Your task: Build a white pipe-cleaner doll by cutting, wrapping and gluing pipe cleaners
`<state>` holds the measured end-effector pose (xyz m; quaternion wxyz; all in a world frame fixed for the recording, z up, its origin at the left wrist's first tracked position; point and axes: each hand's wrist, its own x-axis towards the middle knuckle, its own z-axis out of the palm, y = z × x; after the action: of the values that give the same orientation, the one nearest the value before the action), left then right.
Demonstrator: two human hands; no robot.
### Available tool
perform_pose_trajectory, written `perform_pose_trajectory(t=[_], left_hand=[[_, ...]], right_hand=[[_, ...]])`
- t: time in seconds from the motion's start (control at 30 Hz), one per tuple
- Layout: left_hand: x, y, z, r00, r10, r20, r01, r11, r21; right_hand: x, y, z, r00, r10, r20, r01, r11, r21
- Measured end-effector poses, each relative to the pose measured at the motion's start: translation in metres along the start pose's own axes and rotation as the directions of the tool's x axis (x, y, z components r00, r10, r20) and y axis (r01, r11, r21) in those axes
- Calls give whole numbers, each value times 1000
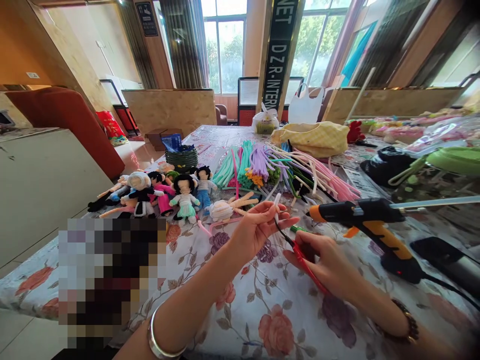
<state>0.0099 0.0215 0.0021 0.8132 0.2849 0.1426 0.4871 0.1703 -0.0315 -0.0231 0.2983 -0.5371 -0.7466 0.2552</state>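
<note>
Near the middle of the view, my left hand (pixel 258 225) pinches a short white fuzzy piece (pixel 277 205) between thumb and fingers. My right hand (pixel 324 260) is wrapped round a red-handled tool (pixel 305 265). Its dark tip points at the white piece, and a thin black strip lies between the two. Whether the tip touches the piece I cannot tell. Right of my hands is a black and orange glue gun (pixel 369 212) with a clear stick in its back end. Beyond my left hand lies a pale, partly formed doll (pixel 222 211).
Several finished dolls (pixel 185 197) sit at the left of the flowered tablecloth (pixel 275 327). Behind my hands are bundles of coloured fuzzy stems (pixel 258 162), stacked green baskets (pixel 181 159) and a yellow checked cloth (pixel 313 138). A black cable trails at right; a blurred patch covers the lower left.
</note>
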Motion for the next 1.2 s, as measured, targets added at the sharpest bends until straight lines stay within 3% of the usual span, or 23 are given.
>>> perform_pose_trajectory(t=[0.33,0.67,0.8,1.2], left_hand=[[0,2,4,997,57,-50,-55,997,45],[5,2,-2,979,73,-190,-48,990,133],[5,2,-2,978,101,-182,-75,987,145],[4,2,-3,983,110,-144,-86,983,163]], right_hand=[[-1,-10,-5,992,-53,113,51,998,21],[1,-7,-7,995,73,61,-87,962,261],[2,-7,-8,987,120,108,-151,923,355],[2,-2,-6,985,138,106,-166,930,327]])
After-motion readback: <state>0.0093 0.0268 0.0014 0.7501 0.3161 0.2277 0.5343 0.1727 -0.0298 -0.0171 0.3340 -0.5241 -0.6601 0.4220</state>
